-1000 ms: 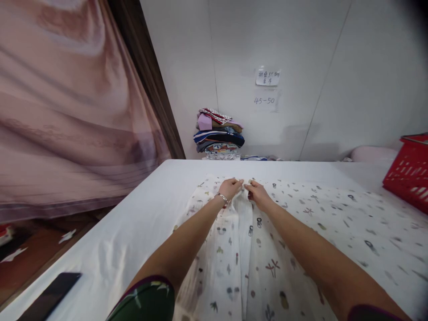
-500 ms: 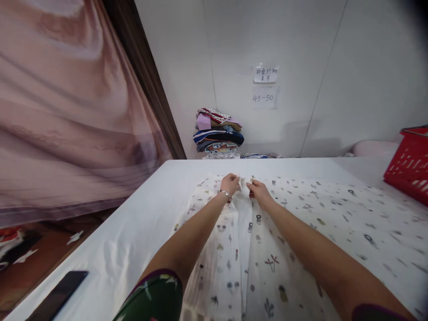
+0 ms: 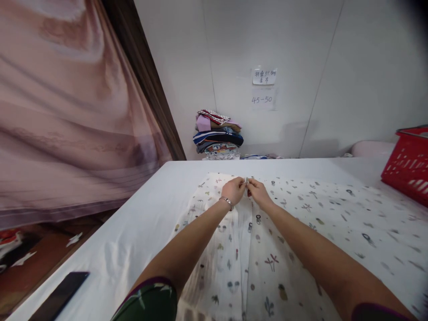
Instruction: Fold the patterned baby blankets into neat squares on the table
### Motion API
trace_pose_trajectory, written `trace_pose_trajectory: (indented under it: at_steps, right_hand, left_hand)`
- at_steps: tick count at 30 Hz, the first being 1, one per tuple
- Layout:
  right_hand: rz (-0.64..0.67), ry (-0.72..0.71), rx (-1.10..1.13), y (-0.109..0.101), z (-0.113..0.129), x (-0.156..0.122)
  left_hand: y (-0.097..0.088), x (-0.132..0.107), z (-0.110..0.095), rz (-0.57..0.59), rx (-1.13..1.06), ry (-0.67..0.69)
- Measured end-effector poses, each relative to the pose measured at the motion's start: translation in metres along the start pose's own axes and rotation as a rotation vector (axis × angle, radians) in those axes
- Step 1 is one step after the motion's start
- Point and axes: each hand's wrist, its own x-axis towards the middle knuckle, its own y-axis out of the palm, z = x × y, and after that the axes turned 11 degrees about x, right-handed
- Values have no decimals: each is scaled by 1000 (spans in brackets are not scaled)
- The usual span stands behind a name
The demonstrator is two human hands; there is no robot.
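Observation:
A thin white cloth (image 3: 294, 214) printed with small plants and other motifs lies spread over the white table (image 3: 127, 223). Its left part is folded over, and the folded edge runs up the middle between my arms. Near the cloth's far edge, my left hand (image 3: 233, 191) pinches the fabric, a bracelet on its wrist. Right beside it, my right hand (image 3: 259, 192) is closed on the same bit of cloth, the fingertips of both hands almost touching. Just what the fingertips grip is partly hidden by the fingers.
A dark phone (image 3: 60, 296) lies at the table's near left. Folded fabrics (image 3: 219, 133) are stacked beyond the far edge, against the wall. A red basket (image 3: 408, 165) stands at the right. On the left hangs a pink curtain (image 3: 73, 116); paper signs (image 3: 264, 87) are on the wall.
My left hand has moved right, closing the small gap to my right hand at the cloth's far edge. The right hand has hardly moved.

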Motion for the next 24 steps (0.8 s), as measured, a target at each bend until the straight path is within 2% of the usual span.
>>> trace_pose_trajectory:
  at_steps: [4, 7, 17, 21, 24]
  right_hand:
    - [16, -22, -23, 0, 2, 0]
    - [28, -47, -67, 0, 5, -3]
    - [119, -143, -120, 2, 15, -6]
    - [124, -200, -214, 5, 16, -4]
    - [103, -216, -267, 7, 14, 1]
  left_hand:
    - [0, -1, -2, -37, -1, 6]
    - [0, -1, -3, -39, -82, 1]
    - [-11, 17, 10, 111, -265, -1]
    - [-19, 26, 13, 165, -279, 11]
    - [-23, 30, 13, 161, -245, 10]
